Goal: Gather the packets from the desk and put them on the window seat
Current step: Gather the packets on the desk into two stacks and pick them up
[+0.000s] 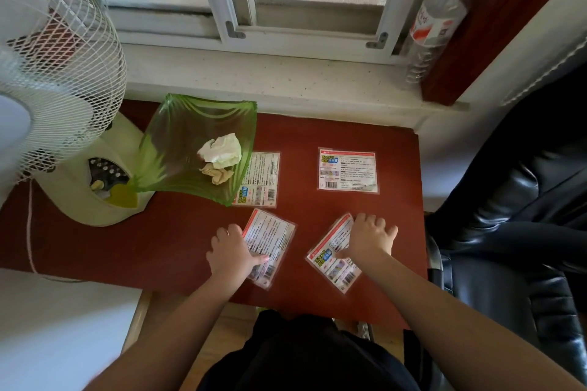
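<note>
Several flat white printed packets lie on the dark red desk [178, 247]. One packet [347, 169] is at the back right. Another packet [262, 179] is partly under the green bowl. My left hand [231, 251] rests flat on the near-left packet [273, 241], thumb pressing its lower part. My right hand [371, 237] lies spread on the near-right packet [333, 260], covering its upper right half. Neither packet is lifted. The pale speckled window seat [270, 79] runs behind the desk under the window.
A green glass bowl [178, 149] holding crumpled tissue stands at the desk's back left, beside a white table fan [54, 79]. A plastic bottle [432, 22] leans in the window's right corner. A black leather chair [514, 200] is right of the desk.
</note>
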Demonstrator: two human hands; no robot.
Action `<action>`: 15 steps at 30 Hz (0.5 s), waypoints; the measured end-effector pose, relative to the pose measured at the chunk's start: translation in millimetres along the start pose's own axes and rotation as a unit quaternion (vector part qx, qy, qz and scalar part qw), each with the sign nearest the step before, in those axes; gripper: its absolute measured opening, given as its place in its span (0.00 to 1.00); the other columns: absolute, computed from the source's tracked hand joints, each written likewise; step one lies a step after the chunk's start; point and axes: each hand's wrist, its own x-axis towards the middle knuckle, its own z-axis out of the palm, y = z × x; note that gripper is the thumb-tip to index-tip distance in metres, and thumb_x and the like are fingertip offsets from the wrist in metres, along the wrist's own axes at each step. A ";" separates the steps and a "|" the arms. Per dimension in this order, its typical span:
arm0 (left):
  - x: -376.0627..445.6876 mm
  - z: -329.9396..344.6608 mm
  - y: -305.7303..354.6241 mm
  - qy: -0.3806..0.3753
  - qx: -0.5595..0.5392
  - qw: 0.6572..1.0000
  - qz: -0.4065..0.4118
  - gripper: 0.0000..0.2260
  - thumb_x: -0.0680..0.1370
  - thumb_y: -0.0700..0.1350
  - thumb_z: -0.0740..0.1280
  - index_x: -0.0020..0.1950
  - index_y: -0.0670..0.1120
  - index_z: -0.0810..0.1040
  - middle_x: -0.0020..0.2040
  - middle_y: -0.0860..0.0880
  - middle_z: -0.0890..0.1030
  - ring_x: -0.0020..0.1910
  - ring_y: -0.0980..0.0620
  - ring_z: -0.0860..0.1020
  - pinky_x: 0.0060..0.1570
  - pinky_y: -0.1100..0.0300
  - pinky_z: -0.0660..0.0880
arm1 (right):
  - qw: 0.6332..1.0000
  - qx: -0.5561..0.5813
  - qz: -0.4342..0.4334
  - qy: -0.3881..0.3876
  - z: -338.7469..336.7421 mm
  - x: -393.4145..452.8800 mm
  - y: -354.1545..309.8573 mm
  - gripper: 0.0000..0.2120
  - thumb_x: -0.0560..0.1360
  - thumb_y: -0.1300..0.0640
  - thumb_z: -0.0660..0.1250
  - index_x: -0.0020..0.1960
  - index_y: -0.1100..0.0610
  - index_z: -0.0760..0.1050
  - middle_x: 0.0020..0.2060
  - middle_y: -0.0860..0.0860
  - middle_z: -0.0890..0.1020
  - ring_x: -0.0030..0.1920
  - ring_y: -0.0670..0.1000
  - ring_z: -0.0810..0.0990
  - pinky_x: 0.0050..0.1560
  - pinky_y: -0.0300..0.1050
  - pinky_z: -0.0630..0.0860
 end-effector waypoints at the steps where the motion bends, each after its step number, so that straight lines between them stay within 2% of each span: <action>1: -0.8 0.9 -0.9 0.005 0.000 1.000 0.005 0.41 0.65 0.63 0.78 0.69 0.43 0.66 0.67 0.43 0.72 0.68 0.42 0.72 0.62 0.45 0.74 | 1.000 0.000 0.005 -0.012 -1.0 1.7 1.1 0.52 0.62 0.29 0.75 0.74 0.59 0.63 0.71 0.56 0.73 0.73 0.57 0.69 0.74 0.61 0.63; 3: -2.4 3.2 -3.3 0.013 -0.005 1.000 0.017 0.40 0.66 0.62 0.78 0.68 0.43 0.66 0.65 0.43 0.74 0.66 0.43 0.73 0.61 0.46 0.74 | 1.000 0.013 0.009 -0.027 -0.3 3.8 3.8 0.49 0.64 0.30 0.74 0.73 0.58 0.66 0.71 0.56 0.72 0.73 0.58 0.69 0.72 0.57 0.66; 5: -3.5 5.2 -5.1 0.012 -0.026 0.999 0.028 0.39 0.66 0.61 0.79 0.67 0.43 0.66 0.64 0.44 0.76 0.64 0.43 0.76 0.59 0.46 0.76 | 0.998 0.058 0.007 -0.035 2.7 4.5 8.2 0.40 0.68 0.34 0.74 0.70 0.56 0.69 0.69 0.56 0.75 0.71 0.58 0.71 0.70 0.55 0.69; 8: -2.9 3.8 -6.4 -0.001 -0.059 0.997 0.047 0.37 0.67 0.57 0.80 0.66 0.41 0.66 0.60 0.43 0.79 0.60 0.42 0.79 0.55 0.46 0.79 | 0.979 0.192 0.001 -0.067 0.2 8.4 16.8 0.20 0.74 0.46 0.75 0.58 0.56 0.75 0.53 0.51 0.84 0.55 0.54 0.84 0.59 0.52 0.81; 10: -1.9 2.6 -6.6 -0.016 -0.081 0.995 0.062 0.35 0.69 0.53 0.80 0.66 0.41 0.65 0.56 0.43 0.81 0.56 0.43 0.81 0.52 0.47 0.80 | 0.957 0.277 -0.025 -0.082 -7.9 14.0 22.7 0.13 0.74 0.52 0.75 0.54 0.56 0.77 0.48 0.50 0.86 0.48 0.52 0.87 0.49 0.48 0.85; 12: -1.6 1.8 -7.5 -0.031 -0.097 0.992 0.079 0.33 0.70 0.50 0.79 0.65 0.41 0.65 0.52 0.46 0.82 0.53 0.44 0.83 0.50 0.47 0.81 | 0.938 0.334 -0.070 -0.057 -20.9 21.3 28.2 0.08 0.75 0.54 0.75 0.51 0.53 0.78 0.46 0.48 0.86 0.45 0.48 0.87 0.39 0.38 0.82; 14: -0.3 1.7 -10.1 -0.040 -0.113 0.987 0.105 0.30 0.72 0.47 0.78 0.65 0.41 0.65 0.55 0.45 0.83 0.53 0.45 0.83 0.52 0.46 0.81 | 0.918 0.386 -0.083 -0.028 -37.5 29.6 31.4 0.07 0.75 0.54 0.75 0.46 0.50 0.77 0.41 0.45 0.85 0.39 0.41 0.85 0.30 0.29 0.77; 15: 0.5 1.8 -11.8 -0.042 -0.120 0.985 0.119 0.29 0.72 0.47 0.77 0.66 0.42 0.66 0.57 0.45 0.83 0.54 0.45 0.83 0.54 0.45 0.80 | 0.902 0.424 -0.077 -0.016 -45.6 34.6 32.0 0.07 0.75 0.53 0.75 0.47 0.51 0.77 0.41 0.45 0.85 0.36 0.39 0.84 0.27 0.28 0.75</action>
